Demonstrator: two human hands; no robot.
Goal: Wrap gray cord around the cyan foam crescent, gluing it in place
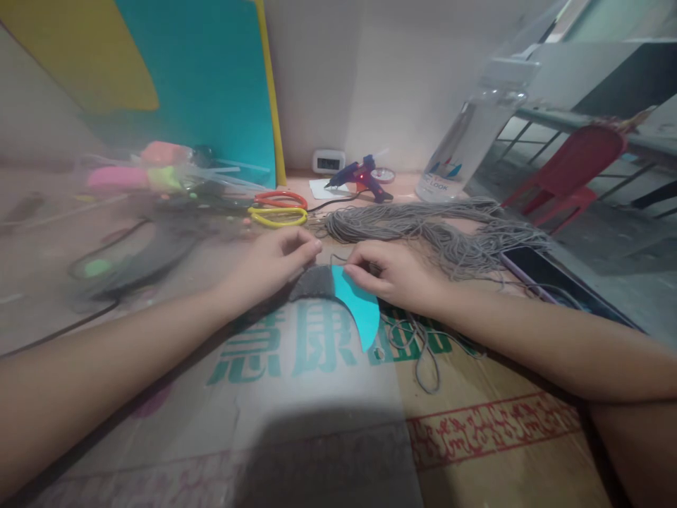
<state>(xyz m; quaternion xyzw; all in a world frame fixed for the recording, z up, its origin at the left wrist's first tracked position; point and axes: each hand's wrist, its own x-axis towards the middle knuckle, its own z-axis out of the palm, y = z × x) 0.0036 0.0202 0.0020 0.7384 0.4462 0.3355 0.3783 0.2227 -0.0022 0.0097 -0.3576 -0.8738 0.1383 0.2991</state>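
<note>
A curved teal paper shape (360, 308) lies on a flattened cardboard sheet (317, 395), its left part covered with grey cord (314, 282). My left hand (275, 261) rests on the grey-wrapped end, fingers curled together and pressing it down. My right hand (388, 271) pinches a strand of the grey cord at the top edge of the teal shape. Loose cord (423, 353) trails below my right wrist.
A big bundle of grey cord (423, 226) lies behind the hands. A blue glue gun (360, 176), a clear bottle (476, 134), red and yellow scissors (278, 208), a phone (550, 279) at right and a teal board (211, 77) at the back.
</note>
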